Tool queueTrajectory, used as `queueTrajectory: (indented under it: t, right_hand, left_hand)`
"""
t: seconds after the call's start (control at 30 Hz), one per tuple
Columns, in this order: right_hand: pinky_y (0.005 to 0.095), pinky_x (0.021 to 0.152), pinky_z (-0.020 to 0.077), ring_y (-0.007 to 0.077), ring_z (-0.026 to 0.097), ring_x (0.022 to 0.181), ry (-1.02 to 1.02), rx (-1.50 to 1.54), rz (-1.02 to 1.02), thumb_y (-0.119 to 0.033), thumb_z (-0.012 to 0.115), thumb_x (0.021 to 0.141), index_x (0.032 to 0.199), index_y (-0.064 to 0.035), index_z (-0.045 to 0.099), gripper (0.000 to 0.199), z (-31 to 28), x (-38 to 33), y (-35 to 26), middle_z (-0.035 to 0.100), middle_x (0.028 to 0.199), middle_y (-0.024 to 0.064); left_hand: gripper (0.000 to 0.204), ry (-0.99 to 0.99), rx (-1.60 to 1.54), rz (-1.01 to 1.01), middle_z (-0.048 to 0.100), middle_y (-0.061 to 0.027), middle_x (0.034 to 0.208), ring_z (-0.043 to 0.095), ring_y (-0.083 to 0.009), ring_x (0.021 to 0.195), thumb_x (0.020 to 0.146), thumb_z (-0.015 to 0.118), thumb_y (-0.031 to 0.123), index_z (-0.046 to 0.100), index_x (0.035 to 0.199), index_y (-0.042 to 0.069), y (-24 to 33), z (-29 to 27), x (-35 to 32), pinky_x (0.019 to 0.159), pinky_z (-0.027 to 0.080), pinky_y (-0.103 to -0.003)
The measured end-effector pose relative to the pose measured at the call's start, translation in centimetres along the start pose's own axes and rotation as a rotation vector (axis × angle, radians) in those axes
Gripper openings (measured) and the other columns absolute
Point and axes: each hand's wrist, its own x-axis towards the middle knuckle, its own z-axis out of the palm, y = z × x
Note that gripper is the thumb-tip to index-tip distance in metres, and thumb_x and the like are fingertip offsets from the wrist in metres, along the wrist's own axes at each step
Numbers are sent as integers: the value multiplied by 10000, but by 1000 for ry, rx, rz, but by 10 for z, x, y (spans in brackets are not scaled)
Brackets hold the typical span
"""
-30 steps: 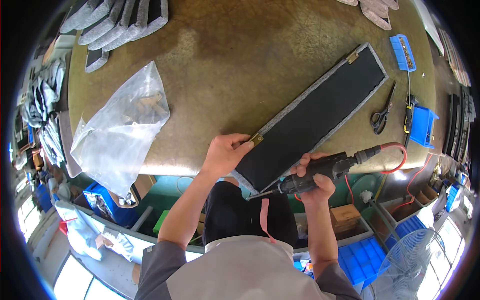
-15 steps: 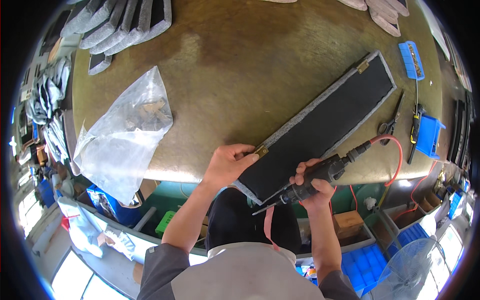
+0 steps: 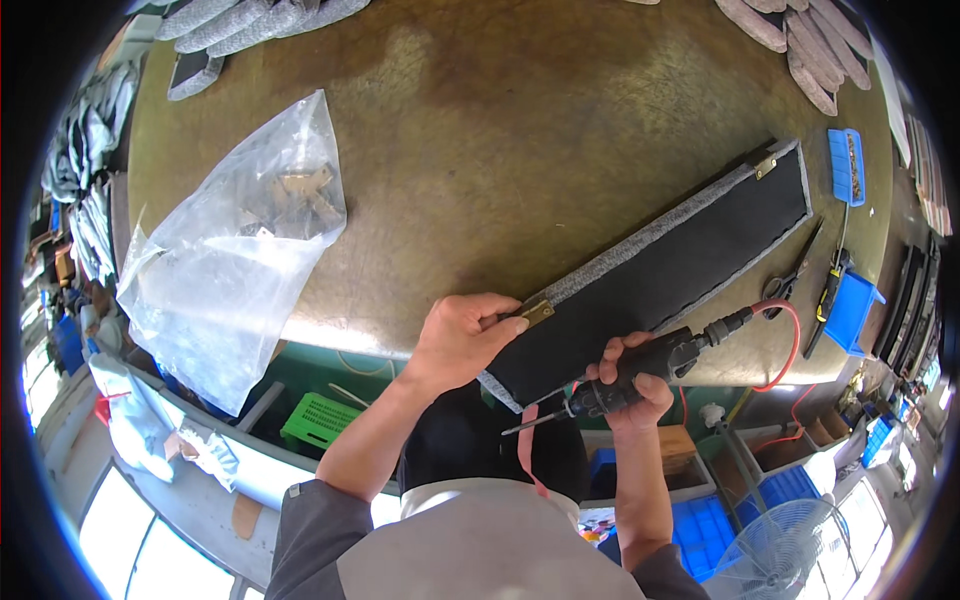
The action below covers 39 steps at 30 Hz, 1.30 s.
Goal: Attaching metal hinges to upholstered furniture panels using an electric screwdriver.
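A long black panel [image 3: 665, 265] with a grey felt border lies slanted across the brown table [image 3: 520, 130], its near end over the table's edge. My left hand [image 3: 462, 337] pinches a small brass hinge [image 3: 536, 313] against the panel's near corner. A second brass hinge [image 3: 766, 167] sits at the far corner. My right hand [image 3: 630, 385] grips a black air screwdriver [image 3: 640, 372] with a red hose [image 3: 785, 335]. Its bit points left, just below the panel's near end.
A clear plastic bag [image 3: 235, 255] holding brass hinges lies at the left. Scissors [image 3: 790, 280], blue trays [image 3: 848, 165] and a hand tool are at the right edge. Grey felt pieces [image 3: 250, 20] are stacked along the far side. A fan [image 3: 775, 560] stands below right.
The view has shifted, so the panel sits further right and down. The screwdriver has dropped lower, its bit now below the panel's end. My left hand stays on the hinge.
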Motion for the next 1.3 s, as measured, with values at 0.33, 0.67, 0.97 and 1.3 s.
queueTrajectory:
  t: [0.33, 0.67, 0.97, 1.3]
  right_hand:
    - [428, 793, 513, 229, 591, 778, 7, -19, -4, -134, 627, 700, 1119, -13, 523, 448, 2, 0, 0, 577, 997, 177]
    - [408, 793, 499, 233, 599, 787, -12, 23, 17, -117, 633, 702, 1117, -17, 534, 439, 0, 0, 0, 589, 1013, 172]
    - [399, 788, 506, 246, 628, 800, -13, 50, 10, -80, 622, 682, 1100, -13, 551, 429, 0, 3, 0, 596, 1018, 189]
    - [403, 789, 502, 234, 615, 783, -16, 14, 9, -114, 640, 692, 1093, -17, 547, 423, -1, 2, 1, 589, 998, 165]
  left_hand:
    - [206, -105, -143, -181, 448, 68, 571, 385, -20, 531, 774, 716, 126, 660, 909, -19, 6, -6, 11, 472, 316, -227]
    - [166, -167, -111, -175, 618, 12, 706, 520, -49, 609, 809, 687, 133, 645, 892, -5, 8, -12, 19, 549, 409, -220]
    - [224, 357, 698, 778, 476, -25, 614, 506, -162, 530, 720, 740, 96, 677, 930, 51, -15, 19, -12, 455, 396, -298]
    - [320, 345, 699, 836, 494, -71, 700, 519, -232, 587, 735, 683, 2, 651, 1054, 4, -22, 18, -22, 513, 430, -334]
